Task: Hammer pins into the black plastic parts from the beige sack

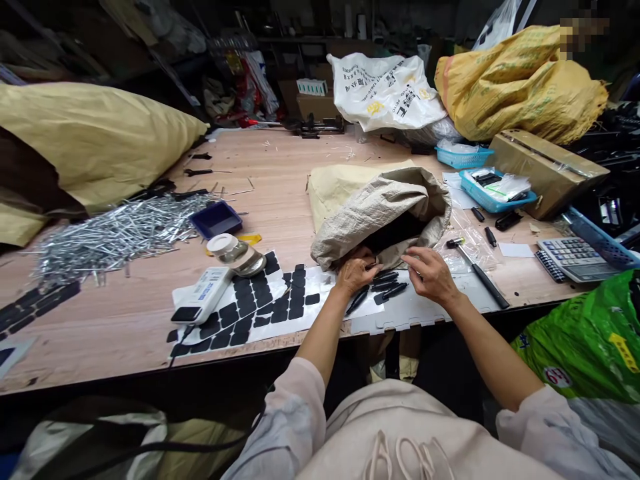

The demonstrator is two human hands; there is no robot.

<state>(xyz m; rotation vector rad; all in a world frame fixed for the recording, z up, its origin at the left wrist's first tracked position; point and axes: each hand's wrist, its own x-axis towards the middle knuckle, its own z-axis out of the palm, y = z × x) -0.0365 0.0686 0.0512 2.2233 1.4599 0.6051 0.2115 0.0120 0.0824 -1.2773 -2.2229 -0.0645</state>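
Note:
A woven sack (370, 207) lies on its side on the table, its dark mouth facing me. At the left of its lower lip is my left hand (357, 272), fingers bent and closed; what they grip is hidden. My right hand (429, 275) is beside the lip's right part, thumb and fingertips drawn together, and anything between them is too small to name. Several black, pen-shaped parts (395, 291) lie on the table just below and between both hands. To the right rests a hammer (483, 277) with a black handle.
Metal rods (120, 233) form a pile at left, near a blue tray (216, 220). A glass jar (237, 255), a white device (203, 295) and sheets of black pads (250, 293) sit nearer. At right are a calculator (575, 260), blue baskets (495, 193) and a cardboard box (547, 170).

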